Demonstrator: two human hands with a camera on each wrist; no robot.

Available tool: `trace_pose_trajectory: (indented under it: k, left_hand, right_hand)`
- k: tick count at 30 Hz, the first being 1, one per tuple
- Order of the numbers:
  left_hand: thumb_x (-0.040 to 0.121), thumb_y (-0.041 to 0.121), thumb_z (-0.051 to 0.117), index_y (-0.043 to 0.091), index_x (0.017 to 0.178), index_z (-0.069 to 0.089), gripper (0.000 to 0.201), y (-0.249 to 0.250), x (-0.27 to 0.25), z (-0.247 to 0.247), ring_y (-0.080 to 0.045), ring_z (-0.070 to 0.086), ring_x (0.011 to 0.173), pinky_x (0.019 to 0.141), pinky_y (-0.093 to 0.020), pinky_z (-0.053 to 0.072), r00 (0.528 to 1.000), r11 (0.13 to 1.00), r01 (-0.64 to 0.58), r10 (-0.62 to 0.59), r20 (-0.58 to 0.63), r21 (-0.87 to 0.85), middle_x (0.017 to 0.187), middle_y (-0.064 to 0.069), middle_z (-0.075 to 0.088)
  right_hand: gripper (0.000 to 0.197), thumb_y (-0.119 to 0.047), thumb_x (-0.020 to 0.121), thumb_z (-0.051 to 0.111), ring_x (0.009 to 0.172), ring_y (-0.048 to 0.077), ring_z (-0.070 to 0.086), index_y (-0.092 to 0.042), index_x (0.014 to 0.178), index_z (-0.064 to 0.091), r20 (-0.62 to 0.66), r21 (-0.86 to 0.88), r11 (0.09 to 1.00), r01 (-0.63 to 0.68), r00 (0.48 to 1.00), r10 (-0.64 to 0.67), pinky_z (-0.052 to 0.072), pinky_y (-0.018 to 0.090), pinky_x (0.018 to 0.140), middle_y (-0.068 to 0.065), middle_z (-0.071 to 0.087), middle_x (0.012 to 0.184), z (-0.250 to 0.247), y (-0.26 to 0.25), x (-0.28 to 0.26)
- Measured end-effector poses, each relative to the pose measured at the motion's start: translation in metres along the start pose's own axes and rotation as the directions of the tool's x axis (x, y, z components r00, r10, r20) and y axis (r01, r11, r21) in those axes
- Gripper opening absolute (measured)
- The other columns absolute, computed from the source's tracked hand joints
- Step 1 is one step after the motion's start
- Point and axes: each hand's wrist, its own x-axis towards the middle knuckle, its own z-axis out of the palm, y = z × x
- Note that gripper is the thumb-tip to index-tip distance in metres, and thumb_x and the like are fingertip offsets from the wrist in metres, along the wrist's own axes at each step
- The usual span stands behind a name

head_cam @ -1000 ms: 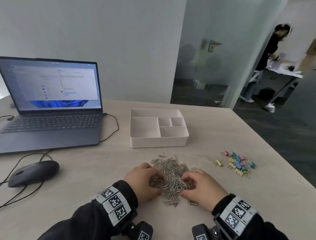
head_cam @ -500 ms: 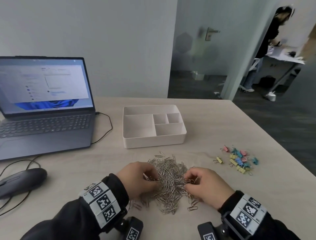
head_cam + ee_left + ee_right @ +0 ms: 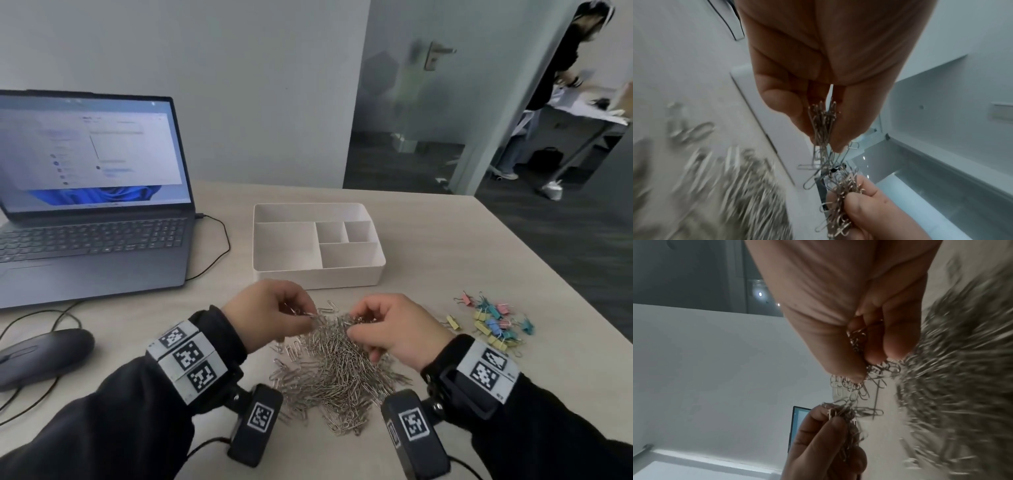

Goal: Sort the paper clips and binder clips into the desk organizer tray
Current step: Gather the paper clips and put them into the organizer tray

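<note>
A heap of silver paper clips [image 3: 337, 375] lies on the table in front of me. My left hand [image 3: 274, 313] pinches a bunch of paper clips [image 3: 823, 128] between thumb and fingers, lifted off the heap. My right hand [image 3: 387, 325] pinches another bunch [image 3: 863, 369] just to the right of it. The two bunches hang close together and look tangled. Behind the hands stands the white organizer tray [image 3: 317, 274] with several compartments, all bare. Coloured binder clips [image 3: 491, 320] lie in a loose group to the right.
An open laptop [image 3: 92, 212] sits at the back left, its cable [image 3: 219, 246] running toward the tray. A dark mouse [image 3: 41, 356] lies at the left. The table's right edge [image 3: 561, 274] runs diagonally past the binder clips. A person stands far off behind a glass wall.
Both hands have risen from the heap toward the tray, each with a bunch of paper clips pinched in it. Loose clips have spread out on the heap's left side.
</note>
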Motion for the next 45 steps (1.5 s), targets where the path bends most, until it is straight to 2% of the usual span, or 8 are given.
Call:
trace_pose_trajectory:
  k: [13, 19, 26, 30, 35, 38, 42, 45]
  left_hand:
    - [0.081, 0.023, 0.076, 0.022, 0.08, 0.069, 0.008, -0.01, 0.065, -0.056, -0.012, 0.062, 0.064, 0.052, -0.025, 0.053, 0.94, 0.993, 0.095, -0.112, -0.324, -0.069, 0.071, 0.004, 0.067]
    - [0.081, 0.026, 0.073, 0.024, 0.085, 0.069, 0.006, -0.012, 0.08, -0.05, -0.018, 0.066, 0.067, 0.063, -0.038, 0.061, 0.93, 0.987, 0.127, -0.086, -0.358, 0.094, 0.082, 0.004, 0.07]
    - [0.088, 0.025, 0.062, 0.031, 0.095, 0.07, 0.012, -0.013, 0.077, -0.051, 0.001, 0.057, 0.063, 0.053, -0.019, 0.043, 0.943, 0.97, 0.12, -0.046, -0.329, 0.21, 0.087, 0.013, 0.069]
    - [0.09, 0.02, 0.058, 0.033, 0.084, 0.069, 0.018, -0.02, 0.071, -0.053, -0.012, 0.069, 0.078, 0.049, -0.024, 0.046, 0.931, 0.996, 0.082, -0.062, -0.36, 0.04, 0.086, 0.009, 0.073]
    - [0.093, 0.012, 0.055, 0.026, 0.088, 0.069, 0.02, -0.027, 0.057, -0.052, -0.009, 0.07, 0.083, 0.052, -0.023, 0.047, 0.87, 0.979, -0.002, -0.099, -0.483, -0.203, 0.094, 0.007, 0.074]
    - [0.091, 0.018, 0.061, 0.024, 0.106, 0.069, 0.019, -0.038, 0.051, -0.054, -0.004, 0.06, 0.081, 0.066, -0.019, 0.044, 0.821, 0.989, 0.078, -0.136, -0.554, -0.127, 0.102, 0.008, 0.068]
    - [0.086, 0.04, 0.068, 0.026, 0.136, 0.051, 0.055, -0.05, 0.046, -0.05, -0.018, 0.061, 0.107, 0.091, -0.042, 0.054, 0.88, 0.953, 0.269, -0.301, -0.366, -0.136, 0.126, 0.009, 0.058]
    - [0.088, 0.037, 0.065, 0.034, 0.128, 0.058, 0.04, -0.052, 0.043, -0.039, -0.018, 0.069, 0.088, 0.073, -0.041, 0.059, 0.92, 0.951, 0.245, -0.289, -0.264, -0.186, 0.116, 0.008, 0.07]
  right_hand:
    - [0.011, -0.007, 0.084, 0.074, 0.06, 0.018, 0.059, -0.013, 0.088, 0.066, -0.084, 0.201, 0.98, -0.01, 0.996, 0.028, 0.056, 0.034, 0.068, 0.004, 0.063, 0.066, 0.015, -0.062, 0.119]
    - [0.015, -0.007, 0.083, 0.072, 0.071, 0.021, 0.065, -0.006, 0.098, 0.071, -0.164, -0.004, 1.0, 0.01, 0.986, -0.011, 0.061, 0.039, 0.078, 0.01, 0.07, 0.083, 0.032, -0.073, 0.143]
    - [0.019, -0.015, 0.089, 0.061, 0.097, 0.025, 0.068, -0.019, 0.104, 0.072, -0.135, -0.203, 0.975, 0.088, 0.984, -0.117, 0.056, 0.045, 0.093, 0.005, 0.072, 0.103, 0.035, -0.073, 0.14]
    - [0.028, -0.016, 0.096, 0.049, 0.08, 0.012, 0.061, -0.026, 0.11, 0.072, -0.114, -0.274, 0.954, 0.124, 0.98, -0.161, 0.054, 0.035, 0.083, -0.005, 0.068, 0.096, 0.032, -0.068, 0.131]
    - [0.031, -0.016, 0.097, 0.047, 0.081, 0.011, 0.067, -0.029, 0.111, 0.072, -0.085, -0.381, 0.903, 0.2, 0.965, -0.249, 0.053, 0.026, 0.075, -0.005, 0.073, 0.11, 0.028, -0.057, 0.114]
    - [0.034, -0.013, 0.098, 0.048, 0.111, 0.012, 0.064, -0.026, 0.119, 0.071, 0.002, -0.46, 0.851, 0.253, 0.959, -0.284, 0.048, 0.027, 0.1, -0.005, 0.07, 0.125, 0.031, -0.051, 0.107]
    - [0.038, -0.01, 0.097, 0.048, 0.123, 0.018, 0.059, -0.026, 0.123, 0.069, 0.055, -0.556, 0.782, 0.282, 0.951, -0.304, 0.042, 0.033, 0.109, -0.001, 0.066, 0.133, 0.037, -0.046, 0.108]
    - [0.035, -0.01, 0.096, 0.049, 0.118, 0.017, 0.062, -0.025, 0.119, 0.072, 0.03, -0.534, 0.793, 0.294, 0.943, -0.33, 0.045, 0.029, 0.104, -0.001, 0.068, 0.129, 0.035, -0.042, 0.103]
